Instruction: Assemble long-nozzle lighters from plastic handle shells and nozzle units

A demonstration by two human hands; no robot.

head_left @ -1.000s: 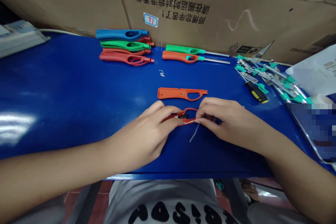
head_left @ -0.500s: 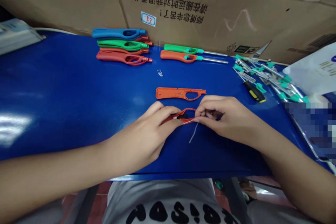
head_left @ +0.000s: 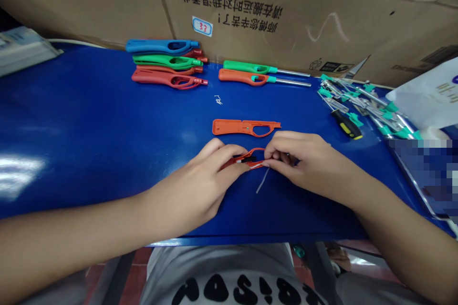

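Observation:
My left hand (head_left: 214, 171) is closed around the handle end of an orange lighter shell half (head_left: 258, 151), open side up. A black part (head_left: 250, 159) and a bit of white show inside it. At the shell's narrow end, the thumb and fingers of my right hand (head_left: 291, 155) pinch a thin clear tube (head_left: 263, 181), whose loose tail hangs below over the table. Part of the tube lies along the shell's lower edge. My right fingertips hide the shell's tip. Just beyond my hands lies a second orange shell half (head_left: 232, 127), inner side up.
Coloured lighter shells (head_left: 161, 77) are stacked at the back left, beside two long-nosed lighters (head_left: 243, 76). Metal tubes and teal parts (head_left: 375, 105) heap at the right, with a black-and-yellow screwdriver (head_left: 346, 125). A cardboard box (head_left: 107, 0) stands along the back. Small white pieces (head_left: 218, 100) lie mid-table.
My right hand has shifted very slightly left along the shell, still pinching the tube. The tube's loose tail has swung a little to the left. My left hand keeps its place.

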